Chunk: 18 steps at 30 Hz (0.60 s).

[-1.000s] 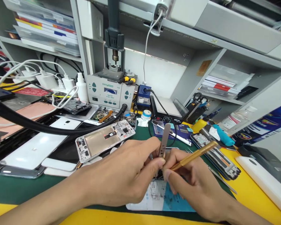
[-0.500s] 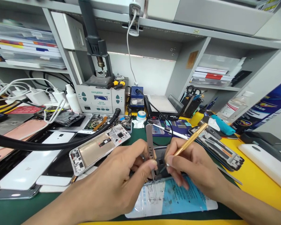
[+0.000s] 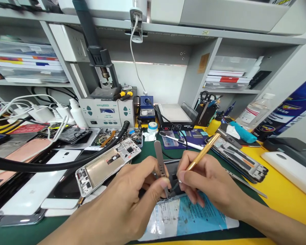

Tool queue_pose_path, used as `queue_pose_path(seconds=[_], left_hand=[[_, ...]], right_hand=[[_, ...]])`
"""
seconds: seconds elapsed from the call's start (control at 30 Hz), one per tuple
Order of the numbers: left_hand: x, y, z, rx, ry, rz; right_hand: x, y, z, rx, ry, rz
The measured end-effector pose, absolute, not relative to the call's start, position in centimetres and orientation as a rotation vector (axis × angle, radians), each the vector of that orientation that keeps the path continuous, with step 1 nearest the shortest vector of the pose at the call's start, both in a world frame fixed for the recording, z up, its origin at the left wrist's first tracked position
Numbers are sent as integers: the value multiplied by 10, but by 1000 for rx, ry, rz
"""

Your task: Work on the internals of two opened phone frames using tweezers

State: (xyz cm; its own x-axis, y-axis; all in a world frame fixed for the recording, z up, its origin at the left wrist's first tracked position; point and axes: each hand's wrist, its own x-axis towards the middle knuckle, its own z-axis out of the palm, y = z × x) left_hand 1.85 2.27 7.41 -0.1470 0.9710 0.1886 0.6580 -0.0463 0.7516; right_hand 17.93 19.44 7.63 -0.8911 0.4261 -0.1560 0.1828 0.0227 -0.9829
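Observation:
In the middle of the bench, a dark phone housing (image 3: 173, 169) lies on a blue and white sheet (image 3: 191, 217), partly covered by both hands. My left hand (image 3: 140, 190) pinches grey metal tweezers (image 3: 159, 154), whose tips point down at the housing's near edge. In my right hand (image 3: 204, 177) is a gold-handled tool (image 3: 205, 149), held like a pen; its thin dark blade reaches the housing close to the tweezer tips. What lies right at the tips is too small to make out.
A silver phone frame (image 3: 107, 166) lies to the left, near a white phone back (image 3: 38, 183) and a thick black hose (image 3: 53, 166). An opened phone (image 3: 241, 160) and a metal strip (image 3: 247, 185) are on the right. A hot-air station (image 3: 107, 112) stands behind.
The view has shifted slightly. The tweezers lean more to the left at the top, and the blade in my right hand has come closer to the tweezer tips.

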Motion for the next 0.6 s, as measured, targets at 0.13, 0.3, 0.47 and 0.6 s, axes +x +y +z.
queue_pose_path(seconds=[0.13, 0.3, 0.47, 0.6], left_hand=[[19, 22, 74, 1715, 1846, 1027], [19, 21, 74, 1705, 1838, 1036], [19, 21, 73, 1727, 1815, 1057], [20, 22, 72, 1727, 1835, 1060]], right_hand=[[179, 194, 77, -641, -2115, 1979], [180, 194, 78, -641, -2121, 1973], [180, 195, 78, -653, -2115, 1979], [180, 195, 78, -652, -2109, 1997]])
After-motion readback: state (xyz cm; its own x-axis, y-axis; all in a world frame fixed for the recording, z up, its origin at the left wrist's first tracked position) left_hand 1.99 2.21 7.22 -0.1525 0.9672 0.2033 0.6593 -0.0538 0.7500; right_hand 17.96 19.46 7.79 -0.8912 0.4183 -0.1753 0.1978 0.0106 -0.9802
